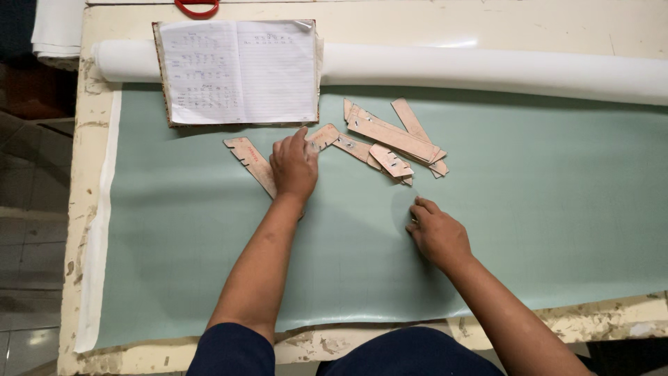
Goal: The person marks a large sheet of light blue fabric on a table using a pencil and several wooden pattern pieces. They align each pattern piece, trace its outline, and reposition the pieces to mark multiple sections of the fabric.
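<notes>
Fingers of the left hand lie spread and flat, pressing down on a notched cardboard template that slants across the pale green sheet; the fingertips also reach a second cardboard piece just to the right of it. The hand grips nothing; it only holds the piece down against the sheet. The right hand rests lower and to the right, well apart from the left, its fingers loosely curled with the tips touching the bare green sheet and nothing held in them.

Beyond the left hand's fingertips, a loose pile of cardboard strips lies overlapping on the sheet, some long and straight, others short with angled ends. Farther up, an open lined notebook with handwriting on its pages sits partly on the sheet and partly on a white roll of material that runs across the far side of the table. The green sheet unrolls from there toward the person and covers most of the worn cream table, whose paint is chipped along its edges. A red-handled tool shows at the top edge, mostly cut off by the frame.
</notes>
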A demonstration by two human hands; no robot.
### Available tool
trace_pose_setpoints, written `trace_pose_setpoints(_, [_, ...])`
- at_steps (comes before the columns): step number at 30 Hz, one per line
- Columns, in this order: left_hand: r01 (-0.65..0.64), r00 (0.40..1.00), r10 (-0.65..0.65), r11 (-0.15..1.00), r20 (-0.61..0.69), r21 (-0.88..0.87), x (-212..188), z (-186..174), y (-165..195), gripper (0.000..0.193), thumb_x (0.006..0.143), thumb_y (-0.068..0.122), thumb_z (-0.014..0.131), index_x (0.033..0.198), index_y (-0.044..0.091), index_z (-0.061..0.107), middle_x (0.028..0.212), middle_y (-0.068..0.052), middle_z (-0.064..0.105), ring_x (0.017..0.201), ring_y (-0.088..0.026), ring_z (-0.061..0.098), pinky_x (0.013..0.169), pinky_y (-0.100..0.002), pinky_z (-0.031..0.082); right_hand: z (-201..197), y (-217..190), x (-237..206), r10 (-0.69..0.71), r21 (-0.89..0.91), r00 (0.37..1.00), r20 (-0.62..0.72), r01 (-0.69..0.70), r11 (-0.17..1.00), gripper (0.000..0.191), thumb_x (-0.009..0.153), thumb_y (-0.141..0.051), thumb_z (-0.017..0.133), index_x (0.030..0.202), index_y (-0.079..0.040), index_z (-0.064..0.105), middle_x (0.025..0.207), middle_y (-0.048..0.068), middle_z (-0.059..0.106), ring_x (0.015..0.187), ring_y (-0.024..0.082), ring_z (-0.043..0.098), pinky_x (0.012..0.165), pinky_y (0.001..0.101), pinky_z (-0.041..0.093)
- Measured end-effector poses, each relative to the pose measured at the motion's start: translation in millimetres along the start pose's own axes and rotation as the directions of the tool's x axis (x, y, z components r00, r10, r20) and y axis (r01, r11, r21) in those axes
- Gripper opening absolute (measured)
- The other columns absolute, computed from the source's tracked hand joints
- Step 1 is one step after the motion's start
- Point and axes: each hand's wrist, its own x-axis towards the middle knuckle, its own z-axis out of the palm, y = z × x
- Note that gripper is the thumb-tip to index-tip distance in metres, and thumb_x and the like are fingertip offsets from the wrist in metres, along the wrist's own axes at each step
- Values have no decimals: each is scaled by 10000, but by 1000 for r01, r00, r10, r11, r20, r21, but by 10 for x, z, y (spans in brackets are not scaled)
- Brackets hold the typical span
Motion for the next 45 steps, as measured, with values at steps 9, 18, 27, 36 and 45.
trace_pose_setpoints(9, [30,998,-27,999,62,-36,2,78,-37,698,862,55,674,1516,140,445,1430,-106,488,1210,-359,549,1010,-460,468,75,69,-56,-30,5,999,-37,30,1000,389,904,-270,670,1280,-176,631,1506,-43,518,1190,246,629,937,415,538])
trace_pose_setpoints(18, [197,965,-122,923,234,-331,20,-63,258,205,903,36,634,1096,89,678,1227,-83,564,1034,-261,643,926,-358,556,36,181,114,37,232,998,-47,-25,972,378,914,-337,697,1245,-155,683,1315,17,640,1119,248,667,937,391,538])
trace_pose_setpoints(27, [-276,959,169,736,-226,-618,-808,-113,673,184,851,-72,773,942,78,719,1121,-53,489,982,-191,539,794,-310,520,64,-13,560,224,334,967,-125,-171,927,493,889,-428,757,1167,-33,663,1090,129,711,1021,291,680,868,424,525])
trace_pose_setpoints(36, [-217,976,136,721,-173,-659,-1054,-30,586,177,894,-100,694,958,65,694,1140,-63,506,951,-180,592,789,-296,560,44,16,838,281,546,959,-36,-216,809,315,845,-320,782,976,-49,689,847,68,732,781,218,695,717,375,540])
trace_pose_setpoints(45, [-11,1000,18,850,8,-526,-1288,213,361,149,873,-34,712,996,50,720,1110,-78,600,970,-239,650,803,-330,564,-95,524,155,284,931,919,272,-327,165,125,907,-149,669,976,-93,581,863,52,706,673,96,650,449,224,371])
